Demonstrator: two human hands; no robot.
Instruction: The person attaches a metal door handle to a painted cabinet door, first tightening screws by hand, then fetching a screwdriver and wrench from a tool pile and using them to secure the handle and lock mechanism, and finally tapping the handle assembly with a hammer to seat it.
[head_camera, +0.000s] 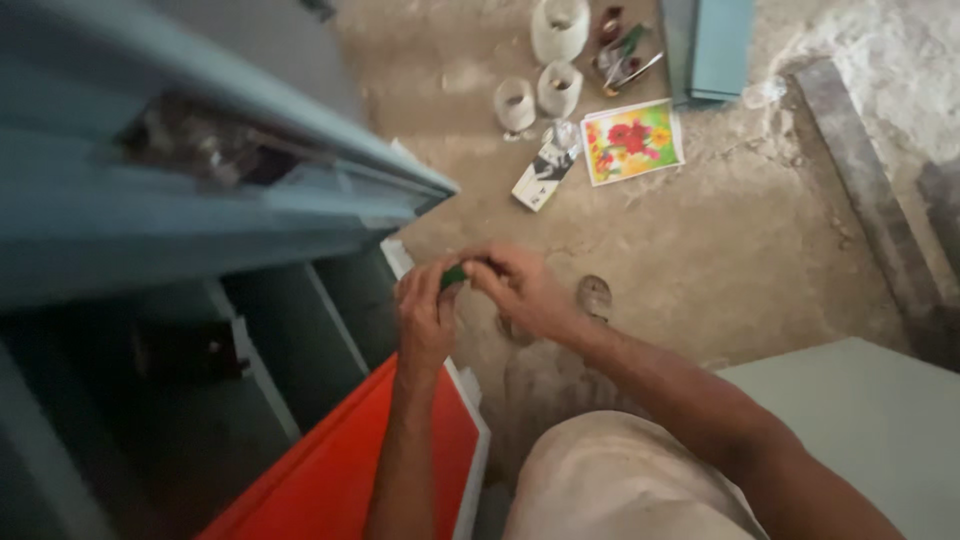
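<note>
Green is all that shows of the small thing (455, 274) pinched between the two hands, a dark green piece held in the air above the dusty floor (700, 240), just in front of the open blue-grey cabinet (200, 200). It sits right at the fingertips of both hands, so neither is farther from it than the other: the left hand (425, 315) closes on it from below and from the cabinet side, the right hand (520, 290) comes over it from the other side, and the fingers (478, 268) of both are drawn in narrow around it. So little of it peeks out that its long axis cannot be told; it looks to run across from one hand to the other. Below the left forearm leans an orange panel with a white edge (400, 450). Farther out on the floor, toward its far edge, lies a square card printed with red and yellow flowers on green (632, 141), and just beside it, nearer the cabinet, a small oblong white-and-black packet (545, 175) lying at a slant. Beyond these stand three pale jars (557, 88), one larger than the other two, with a little heap of tools (625, 55) next to them. A flat round thing (594, 295) lies on the floor near the right wrist.
</note>
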